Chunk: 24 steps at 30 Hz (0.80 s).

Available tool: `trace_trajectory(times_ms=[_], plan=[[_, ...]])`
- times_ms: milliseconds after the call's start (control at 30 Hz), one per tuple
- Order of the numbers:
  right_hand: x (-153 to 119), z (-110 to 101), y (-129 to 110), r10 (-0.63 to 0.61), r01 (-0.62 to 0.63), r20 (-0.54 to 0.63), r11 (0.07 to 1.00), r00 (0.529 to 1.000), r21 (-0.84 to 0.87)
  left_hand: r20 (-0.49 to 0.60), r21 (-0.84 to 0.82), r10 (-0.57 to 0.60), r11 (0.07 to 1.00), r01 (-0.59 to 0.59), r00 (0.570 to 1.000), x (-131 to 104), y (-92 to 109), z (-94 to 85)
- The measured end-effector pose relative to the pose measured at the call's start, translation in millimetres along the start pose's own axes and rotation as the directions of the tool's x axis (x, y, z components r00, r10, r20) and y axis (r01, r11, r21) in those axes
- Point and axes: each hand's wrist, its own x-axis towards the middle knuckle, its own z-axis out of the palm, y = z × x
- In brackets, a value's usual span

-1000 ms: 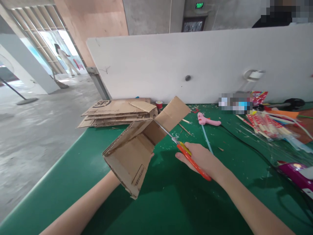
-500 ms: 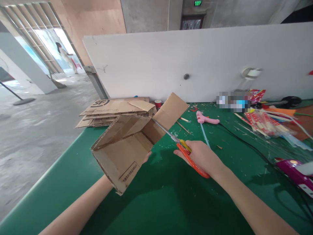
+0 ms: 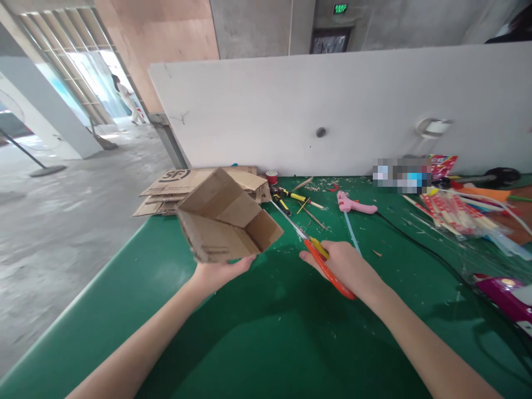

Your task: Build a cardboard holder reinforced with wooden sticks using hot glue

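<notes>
My left hand [image 3: 222, 272] grips a brown cardboard box [image 3: 224, 213] from below, its thumb along the lower edge. The box is tilted, with its open side facing me, and hides most of the fingers. In my right hand [image 3: 343, 260] are scissors [image 3: 318, 252] with red and yellow handles. Their blades look closed and point up and left, just right of the box without visibly touching it. Both hands are above the green table [image 3: 266, 332].
Flattened cardboard [image 3: 166, 191] is stacked behind the box. Yellow-black cutters [image 3: 293, 195], a red spool [image 3: 271, 177] and wood scraps lie beyond the blades. To the right are a pink glue gun [image 3: 353, 205] with a cord, wrapped sticks [image 3: 451, 213] and a purple device [image 3: 499, 293]. A white partition [image 3: 249, 116] stands behind.
My left hand has turned and tilted the box; its long right flap no longer sticks up, and the cutters behind show. The scissors have stayed nearly in place, now apart from the box.
</notes>
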Motion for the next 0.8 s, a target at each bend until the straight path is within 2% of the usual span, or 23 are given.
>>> trace_trajectory(times_ms=[133, 267, 400, 600, 700, 800], plan=[[5.2, -11.9, 4.8, 0.061, -0.064, -0.046, 0.996, 0.997, -0.059, 0.03, 0.035, 0.014, 0.999, -0.015, 0.999, 4.0, 8.6, -2.6], [9.0, -29.6, 11.5, 0.145, -0.148, -0.088, 0.988, 0.985, -0.029, 0.145, 0.063, 0.062, 0.995, -0.072, 0.988, 5.1, 15.9, 0.7], [16.1, -41.1, 18.9, 0.196, -0.199, -0.041, 0.977, 0.98, -0.076, 0.232, 0.031, 0.072, 0.996, -0.081, 0.97, 4.7, 16.6, 5.7], [30.2, -27.8, 20.0, 0.051, -0.038, 0.045, 0.963, 0.998, -0.267, 0.271, 0.024, 0.03, 0.999, -0.038, 0.962, 4.8, 9.8, 4.6], [36.6, -21.0, 17.1, -0.017, 0.044, 0.09, 0.951, 0.996, -0.306, 0.292, 0.024, 0.053, 0.998, -0.063, 0.955, 4.3, 5.7, 4.8], [50.7, -30.8, 14.9, -0.024, 0.069, 0.131, 0.933, 0.991, -0.353, 0.319, 0.049, 0.113, 0.99, -0.135, 0.941, 4.6, 2.4, 2.5]])
